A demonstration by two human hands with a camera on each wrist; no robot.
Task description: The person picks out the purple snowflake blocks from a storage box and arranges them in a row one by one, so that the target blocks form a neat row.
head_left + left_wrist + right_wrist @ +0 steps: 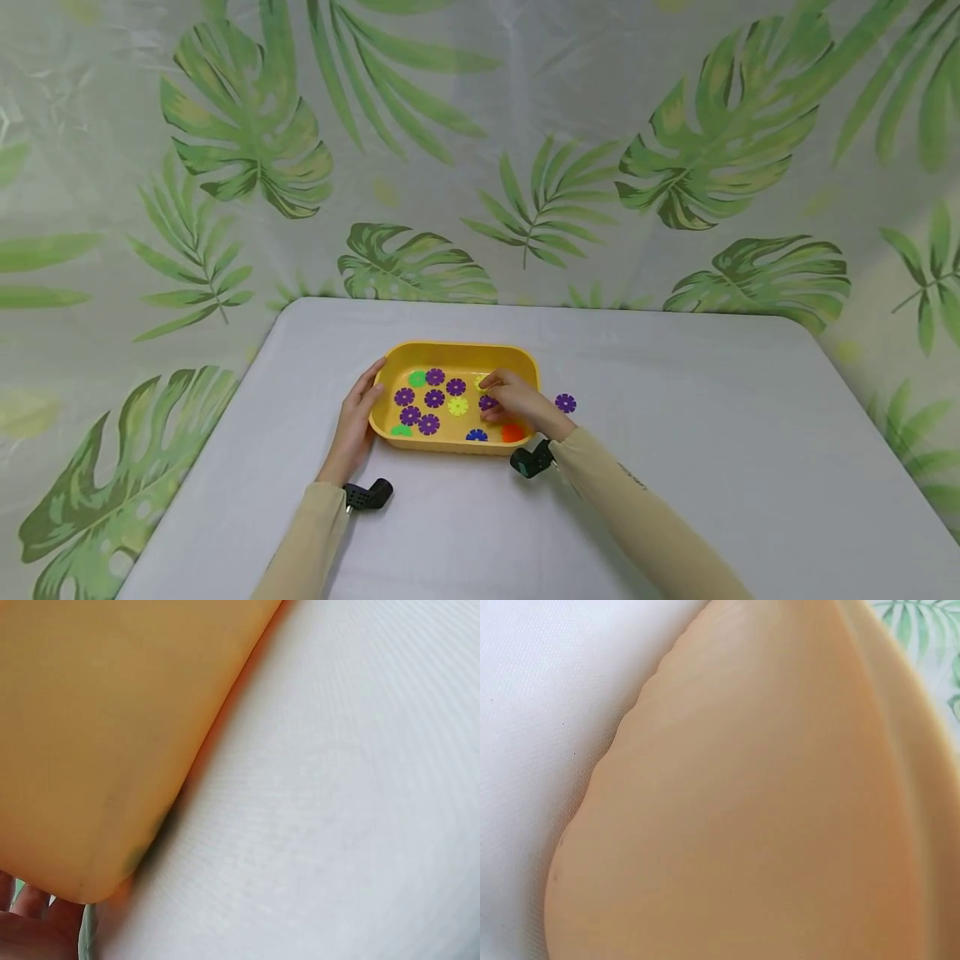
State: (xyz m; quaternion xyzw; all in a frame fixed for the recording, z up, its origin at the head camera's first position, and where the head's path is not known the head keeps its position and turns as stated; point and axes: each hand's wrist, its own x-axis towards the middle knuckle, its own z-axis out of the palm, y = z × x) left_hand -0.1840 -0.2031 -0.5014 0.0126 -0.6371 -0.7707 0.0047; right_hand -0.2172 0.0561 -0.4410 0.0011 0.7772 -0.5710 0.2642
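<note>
A yellow tray (450, 447) with rounded corners holds several flat, notched plastic discs. My left hand (356, 421) holds the tray's left end, its thumb near the rim and its fingers along the outer wall. Over the tray's right part, my right hand (516, 397) reaches in with thumb and fingers apart. Between them shows a purple disc (487, 402), apparently on the tray bottom. A yellow disc (480, 383) is partly hidden by the fingertips. An orange-red disc (513, 432) and a blue disc (476, 435) lie nearer the front wall.
More purple discs (434, 398), another yellow disc (458, 406) and green discs (417, 378) lie in the tray's left and middle. One loose purple disc (566, 403) lies outside, right of the tray, on the white-covered table (712, 433). A leaf-patterned curtain (555, 150) hangs behind.
</note>
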